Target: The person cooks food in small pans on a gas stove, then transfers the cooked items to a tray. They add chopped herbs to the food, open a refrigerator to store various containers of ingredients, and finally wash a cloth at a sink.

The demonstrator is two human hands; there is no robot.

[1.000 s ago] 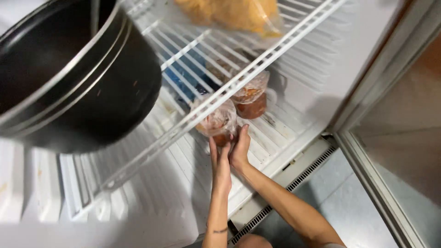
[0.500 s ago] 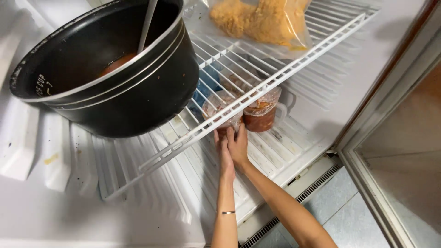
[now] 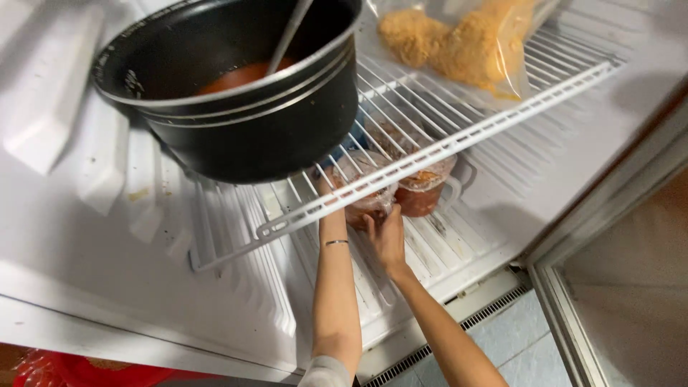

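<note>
Hands reach under the wire shelf [image 3: 430, 154]: right hand [image 3: 385, 236] cups the clear sauce tub [image 3: 365, 193]; left hand [image 3: 328, 188] is hidden behind the shelf's front edge, grip unclear. A second tub [image 3: 424, 192] touches it. Above sits a black pot [image 3: 244, 93].

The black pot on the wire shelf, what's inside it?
The black pot holds a reddish-orange sauce or soup, with a metal utensil handle leaning out of it. The utensil's lower end is sunk in the liquid, and the near wall hides the rest.
</note>
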